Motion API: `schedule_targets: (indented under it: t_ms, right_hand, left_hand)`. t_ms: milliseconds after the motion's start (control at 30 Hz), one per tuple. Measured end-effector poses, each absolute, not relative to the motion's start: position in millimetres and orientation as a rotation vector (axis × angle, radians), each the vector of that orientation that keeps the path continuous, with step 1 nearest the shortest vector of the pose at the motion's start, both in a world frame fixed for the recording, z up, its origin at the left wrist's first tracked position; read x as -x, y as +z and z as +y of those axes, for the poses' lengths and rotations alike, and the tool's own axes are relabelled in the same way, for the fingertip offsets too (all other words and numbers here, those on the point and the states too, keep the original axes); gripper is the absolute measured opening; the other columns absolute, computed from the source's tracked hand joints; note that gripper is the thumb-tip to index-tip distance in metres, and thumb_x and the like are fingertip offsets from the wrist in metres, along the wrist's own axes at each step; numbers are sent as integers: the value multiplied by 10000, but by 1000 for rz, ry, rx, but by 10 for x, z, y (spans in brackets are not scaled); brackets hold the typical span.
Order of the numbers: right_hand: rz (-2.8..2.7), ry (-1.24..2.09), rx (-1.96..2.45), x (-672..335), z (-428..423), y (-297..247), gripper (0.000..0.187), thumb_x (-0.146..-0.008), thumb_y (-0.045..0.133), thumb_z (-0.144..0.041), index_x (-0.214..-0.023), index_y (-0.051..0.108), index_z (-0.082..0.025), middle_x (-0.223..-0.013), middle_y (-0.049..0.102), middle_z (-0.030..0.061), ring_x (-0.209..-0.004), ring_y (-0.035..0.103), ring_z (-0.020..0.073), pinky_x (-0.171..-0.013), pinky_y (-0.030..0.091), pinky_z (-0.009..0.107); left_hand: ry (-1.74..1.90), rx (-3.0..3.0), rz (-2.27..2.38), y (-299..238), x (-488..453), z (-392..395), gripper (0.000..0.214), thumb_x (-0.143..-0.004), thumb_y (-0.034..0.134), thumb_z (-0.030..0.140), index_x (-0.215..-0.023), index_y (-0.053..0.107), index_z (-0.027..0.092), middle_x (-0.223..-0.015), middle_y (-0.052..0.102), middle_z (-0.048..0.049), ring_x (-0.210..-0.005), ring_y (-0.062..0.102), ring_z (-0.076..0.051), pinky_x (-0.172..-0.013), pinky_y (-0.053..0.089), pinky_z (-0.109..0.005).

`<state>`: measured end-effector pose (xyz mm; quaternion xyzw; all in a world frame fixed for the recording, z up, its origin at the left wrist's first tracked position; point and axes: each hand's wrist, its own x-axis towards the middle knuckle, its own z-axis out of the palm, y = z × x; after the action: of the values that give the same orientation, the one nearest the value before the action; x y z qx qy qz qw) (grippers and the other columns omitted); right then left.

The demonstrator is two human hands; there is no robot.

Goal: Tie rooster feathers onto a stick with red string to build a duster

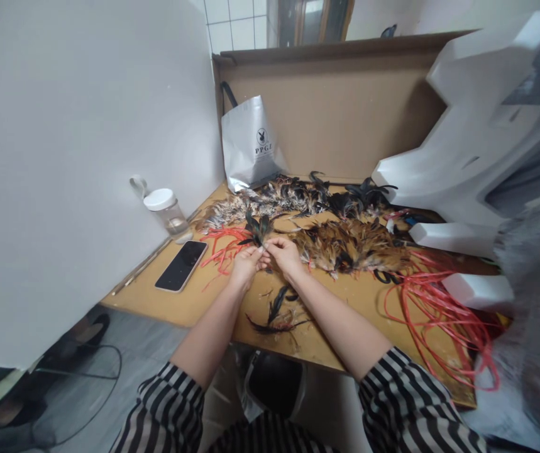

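- The dark feather bunch (pixel 256 228) stood up from the fingertips of both hands, over the middle of the yellow-brown table (pixel 312 358), with its tips fanned toward the far side
- The left hand (pixel 247 264) had its fingers drawn together on the base of the bunch, and the right hand (pixel 286 257) pinched at the same spot, fingertips touching or nearly so; the quill ends were hidden, so which hand bore more of the hold could not be told
- The bunch looked very light, so a light pinch seemed enough; the vanes looked soft and easily ruffled, the quills probably stiffer and rather slick
- The best hold was likely low on the gathered quills, since a squeeze higher up could have bent or split the plumes, and a loose one could have let single feathers slide out
- Near the hands, loose dark feathers (pixel 276 318) lay scattered and looked ready to drift at a brush of the wrist
- Just right of the right hand spread the brown feather pile (pixel 352 244), probably springy and prone to snag
- Left of the bunch lay thin red strands (pixel 225 242), seemingly limp and easily tangled, beside a phone (pixel 181 267)
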<state>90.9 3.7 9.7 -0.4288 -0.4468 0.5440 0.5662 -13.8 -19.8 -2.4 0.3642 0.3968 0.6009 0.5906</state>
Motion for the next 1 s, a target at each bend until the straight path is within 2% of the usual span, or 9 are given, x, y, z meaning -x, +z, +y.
schedule_targets:
  t_ms: [467, 700, 867, 933, 1000]
  right_hand:
    - [-985, 1417, 944, -871, 17, 74, 333, -512, 742, -409, -698, 575, -188, -567, 594, -28, -482, 523, 108, -467, 445, 239]
    - [-1011, 1542, 830, -874, -62, 149, 381, -518, 744, -449, -586, 467, -196, -453, 520, -57, -371, 470, 94, -389, 405, 231]
    - [-1217, 1659, 819, -1026, 39, 217, 315, -561, 736, -424, -613, 559, -169, -535, 598, -6, -475, 550, 111, -459, 417, 222]
    - [-1387, 1545, 925, -1163, 186, 282, 262, -601, 714, -395, -688, 634, -162, -637, 651, 22, -555, 581, 122, -517, 431, 227]
    - [-1555, 1196, 1143, -1323, 389, 361, 185, -646, 681, -328, -749, 678, -174, -715, 678, 29, -624, 601, 140, -598, 446, 248]
  left_hand:
    - [1407, -771, 876, -9, 184, -197, 214, -600, 759, 238, -664, 617, 92, -589, 609, -10, -473, 514, -37, -459, 388, -143]
    - [1348, -889, 893, 58, 203, -255, 256, -589, 767, 287, -672, 605, 107, -582, 596, -5, -482, 510, -49, -462, 381, -163]
    - [1291, -919, 838, 48, 254, -248, 243, -620, 749, 305, -648, 611, 108, -583, 591, -9, -494, 512, -51, -471, 386, -162]
    - [1327, -861, 828, 38, 288, -216, 222, -636, 741, 289, -680, 625, 106, -588, 586, -3, -487, 499, -42, -462, 378, -150]
    - [1400, -750, 779, 43, 332, -178, 195, -652, 732, 251, -740, 634, 108, -609, 578, 6, -496, 493, -31, -463, 375, -133]
